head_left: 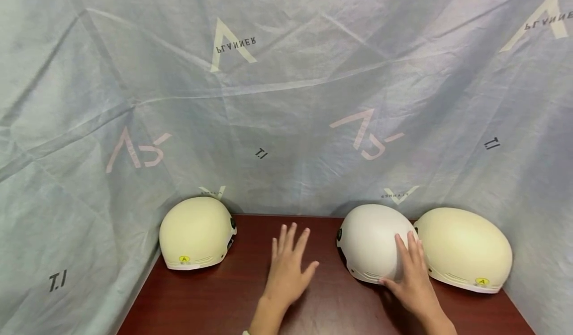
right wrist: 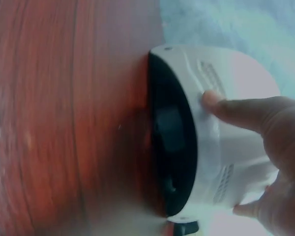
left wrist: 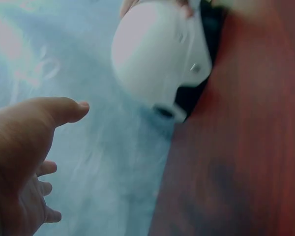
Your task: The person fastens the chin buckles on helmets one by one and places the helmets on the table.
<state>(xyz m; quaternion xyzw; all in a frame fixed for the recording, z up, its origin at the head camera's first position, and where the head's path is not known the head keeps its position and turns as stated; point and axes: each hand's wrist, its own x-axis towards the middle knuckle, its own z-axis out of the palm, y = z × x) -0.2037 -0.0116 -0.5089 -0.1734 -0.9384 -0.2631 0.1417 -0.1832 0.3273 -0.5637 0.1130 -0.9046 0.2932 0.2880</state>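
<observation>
A white helmet (head_left: 373,240) sits right of the middle on the dark red tabletop (head_left: 331,305). My right hand (head_left: 412,280) holds it at its front right, the thumb by the front rim and the fingers spread along the side. In the right wrist view the thumb presses on the shell (right wrist: 236,73) above the dark front opening. My left hand (head_left: 286,270) hovers left of this helmet, fingers spread and holding nothing. The left wrist view shows its thumb and fingertips well apart from the white helmet (left wrist: 147,54).
One cream helmet (head_left: 197,230) with a yellow sticker stands at the back left. Another cream helmet (head_left: 463,245) stands on the right, close beside the white one. Grey-blue printed cloth (head_left: 286,126) hangs behind the table and along both sides.
</observation>
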